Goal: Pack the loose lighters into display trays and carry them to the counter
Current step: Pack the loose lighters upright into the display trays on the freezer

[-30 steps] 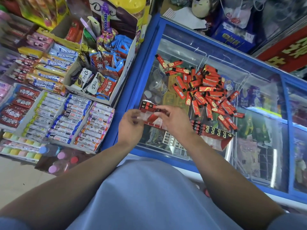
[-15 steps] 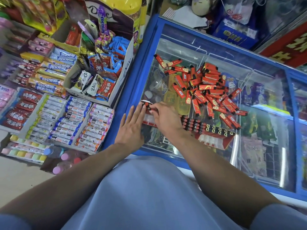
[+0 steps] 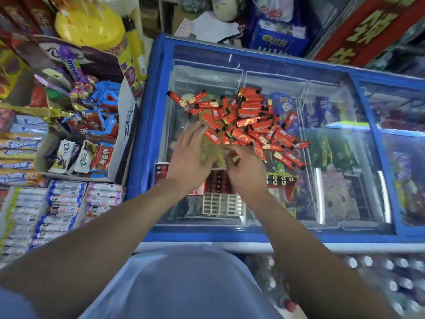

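Observation:
A heap of loose red lighters (image 3: 250, 118) lies on the glass lid of a blue chest freezer (image 3: 147, 125). Nearer to me stands a long red display tray (image 3: 281, 180) with black-topped lighters standing in rows; my hands cover its middle. My left hand (image 3: 190, 160) hovers flat with fingers spread at the heap's near left edge and holds nothing. My right hand (image 3: 247, 171) is beside it with fingers loosely curled at the heap's near edge; I see nothing in it. A white gridded tray (image 3: 220, 204) sits just in front of the red one.
Left of the freezer stands an open carton of Dove chocolate and sweets (image 3: 85, 155), with boxes of candy rolls (image 3: 62, 203) below it. Blue cartons and a red sign crowd the far side. The freezer's right glass panel (image 3: 340, 171) carries nothing.
Both hands have left the left end of the display tray and moved away from me to the near edge of the loose heap. The left hand stays spread.

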